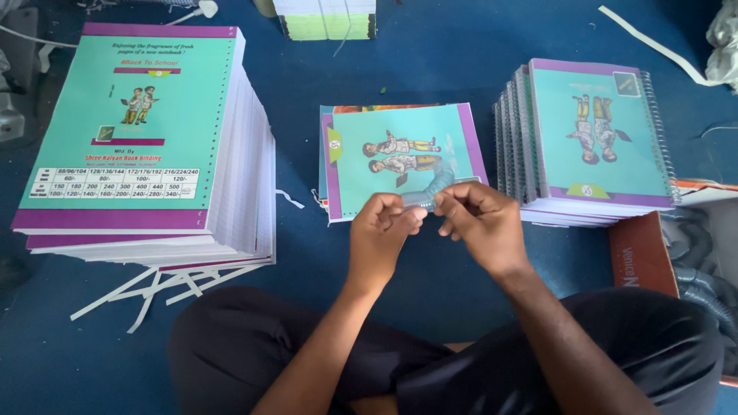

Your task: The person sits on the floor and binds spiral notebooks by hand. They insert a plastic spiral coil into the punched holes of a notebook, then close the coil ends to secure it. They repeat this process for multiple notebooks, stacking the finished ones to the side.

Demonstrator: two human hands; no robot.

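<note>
Seated cross-legged on a blue floor [430, 61], the person holds both hands close together above a teal-covered notebook [400, 154] with purple edging that lies flat just in front of the knees. The left hand [380, 230] and the right hand [480, 223] each pinch an end of a clear, curved spiral binding coil [436, 187], fingertips closed on it, the coil arching up between them over the notebook's lower edge. To the left stands a tall stack of punched, unbound notebooks [146, 138] with the same teal cover; white paper strips [154, 288] lie by its base. To the right sits a leaning pile of spiral-bound notebooks [592, 138]
</note>
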